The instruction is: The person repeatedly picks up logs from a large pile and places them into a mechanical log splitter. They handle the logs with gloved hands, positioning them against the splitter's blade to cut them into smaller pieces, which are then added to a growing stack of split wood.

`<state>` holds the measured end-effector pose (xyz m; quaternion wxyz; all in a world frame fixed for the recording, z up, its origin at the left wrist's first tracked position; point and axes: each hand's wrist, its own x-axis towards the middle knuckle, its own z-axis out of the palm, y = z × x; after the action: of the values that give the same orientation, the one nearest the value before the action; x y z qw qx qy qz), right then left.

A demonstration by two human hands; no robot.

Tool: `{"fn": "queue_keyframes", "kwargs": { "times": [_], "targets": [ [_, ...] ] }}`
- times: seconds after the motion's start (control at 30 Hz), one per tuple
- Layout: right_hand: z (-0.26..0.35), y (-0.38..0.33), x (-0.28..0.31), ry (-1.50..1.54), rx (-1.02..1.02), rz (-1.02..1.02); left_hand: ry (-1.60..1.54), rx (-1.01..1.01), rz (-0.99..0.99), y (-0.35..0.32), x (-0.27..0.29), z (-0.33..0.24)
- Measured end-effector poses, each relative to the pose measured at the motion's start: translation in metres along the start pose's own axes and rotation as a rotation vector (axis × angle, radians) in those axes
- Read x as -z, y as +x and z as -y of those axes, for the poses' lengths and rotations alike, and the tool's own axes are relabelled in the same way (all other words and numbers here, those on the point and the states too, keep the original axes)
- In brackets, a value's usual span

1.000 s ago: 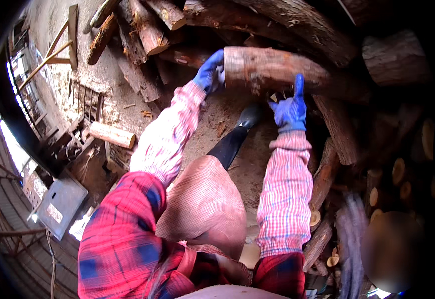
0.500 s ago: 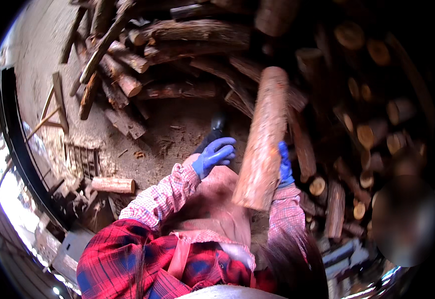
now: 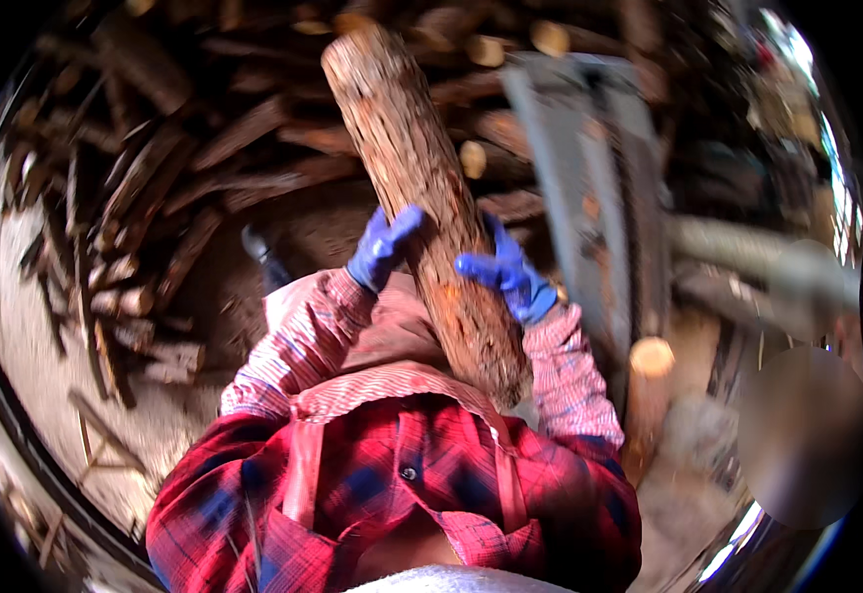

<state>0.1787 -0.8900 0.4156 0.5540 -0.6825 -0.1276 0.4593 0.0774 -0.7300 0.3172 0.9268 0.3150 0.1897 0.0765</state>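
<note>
Both hands, in blue gloves, carry a long bark-covered log [image 3: 421, 198] that runs from near the person's chest up and away toward the far middle of the scene, tilted a little to the left at its far end. The left hand [image 3: 382, 247] presses against the log's left side with its fingers spread and curled loosely onto the bark, not fully wrapped round it. The right hand [image 3: 505, 272] sits against the log's right side, fingers half bent and the thumb reaching toward the wood, so the log is held between the two palms rather than inside a closed fist. The near end of the log [image 3: 495, 371] lies close above the person's red plaid shirt [image 3: 402, 484], between the two striped pink sleeves [image 3: 293, 346]. Beyond the log, across the far left and far middle, a heap of stacked firewood [image 3: 184, 148] fills the ground, its pieces lying at many angles. A dark boot [image 3: 265, 259] shows on the dirt left of the left hand. To the right of the log stands a grey metal frame [image 3: 589, 178], blurred, leaning from far to near. Near its foot a short cut round [image 3: 652, 358] shows a pale end face. On the near left, thin sticks and scraps [image 3: 105, 356] lie on pale ground.
</note>
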Motion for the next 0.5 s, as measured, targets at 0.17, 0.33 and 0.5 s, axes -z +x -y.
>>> {"fn": "queue_keyframes", "kwargs": {
  "times": [0.17, 0.33, 0.5],
  "targets": [
    [0.087, -0.12, 0.123, -0.063, 0.312, -0.172, -0.012, -0.173, 0.612, 0.033, -0.166, 0.025],
    [0.061, -0.196, 0.27, -0.756, 0.394, -0.489, 0.27, 0.055, 0.595, 0.007, -0.264, 0.016],
    [-0.022, -0.217, 0.337, -1.183, 0.207, -0.654, 0.594, 0.057, 0.378, 0.0, -0.141, 0.037]
  ]
}}
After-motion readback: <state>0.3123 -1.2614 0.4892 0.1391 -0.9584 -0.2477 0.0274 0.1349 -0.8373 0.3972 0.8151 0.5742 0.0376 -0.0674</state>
